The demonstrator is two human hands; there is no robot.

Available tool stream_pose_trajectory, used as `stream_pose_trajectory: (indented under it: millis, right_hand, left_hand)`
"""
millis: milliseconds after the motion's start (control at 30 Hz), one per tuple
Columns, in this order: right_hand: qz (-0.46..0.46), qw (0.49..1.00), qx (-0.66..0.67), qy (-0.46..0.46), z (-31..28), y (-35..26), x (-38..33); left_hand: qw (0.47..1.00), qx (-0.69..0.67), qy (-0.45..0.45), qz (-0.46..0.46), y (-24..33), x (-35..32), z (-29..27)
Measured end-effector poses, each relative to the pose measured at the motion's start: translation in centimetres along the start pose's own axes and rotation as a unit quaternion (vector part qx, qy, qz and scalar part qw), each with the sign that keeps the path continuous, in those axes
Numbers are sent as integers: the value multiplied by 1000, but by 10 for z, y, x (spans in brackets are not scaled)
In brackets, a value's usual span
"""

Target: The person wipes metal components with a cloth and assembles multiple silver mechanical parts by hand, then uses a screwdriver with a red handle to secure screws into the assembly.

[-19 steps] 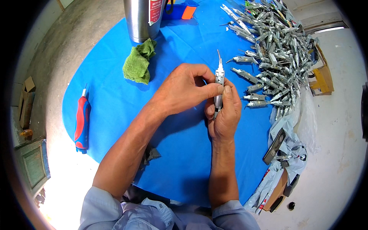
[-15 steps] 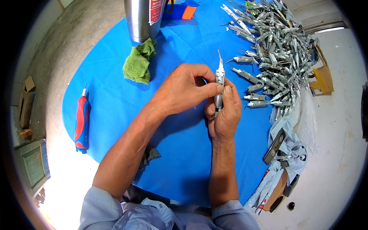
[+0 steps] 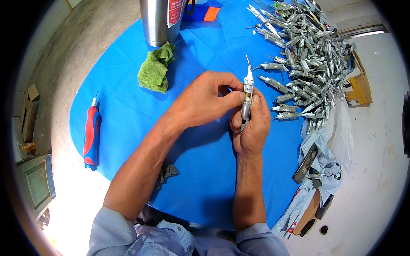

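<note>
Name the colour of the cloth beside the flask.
The cloth is green; best in the head view.

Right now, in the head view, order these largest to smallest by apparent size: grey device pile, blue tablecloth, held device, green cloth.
1. Blue tablecloth
2. Grey device pile
3. Green cloth
4. Held device, partly covered

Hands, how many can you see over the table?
2: the left hand at the grey device's left side, the right hand around its lower right. Both reach over the blue table.
</note>
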State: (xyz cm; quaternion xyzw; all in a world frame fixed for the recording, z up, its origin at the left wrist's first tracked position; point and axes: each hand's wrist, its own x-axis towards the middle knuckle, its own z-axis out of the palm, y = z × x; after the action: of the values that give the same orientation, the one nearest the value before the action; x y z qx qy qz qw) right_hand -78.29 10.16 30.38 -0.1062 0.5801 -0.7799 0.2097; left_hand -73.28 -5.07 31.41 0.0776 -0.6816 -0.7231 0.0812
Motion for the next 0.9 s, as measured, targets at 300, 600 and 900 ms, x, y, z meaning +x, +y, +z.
stream_pose_trajectory:
  millis: [300,600,900]
  right_hand:
    - [3,999,-33,2,3,-2,-2]
    - [0,1000,0,3,1,0,-1]
    - [11,1000,8,15,4,-3,0]
  left_hand:
    - [1000,-1,8,-9,1,0,1]
    - [1000,-5,8,14,-3,1,0]
    - [1000,7,14,11,-2,1,1]
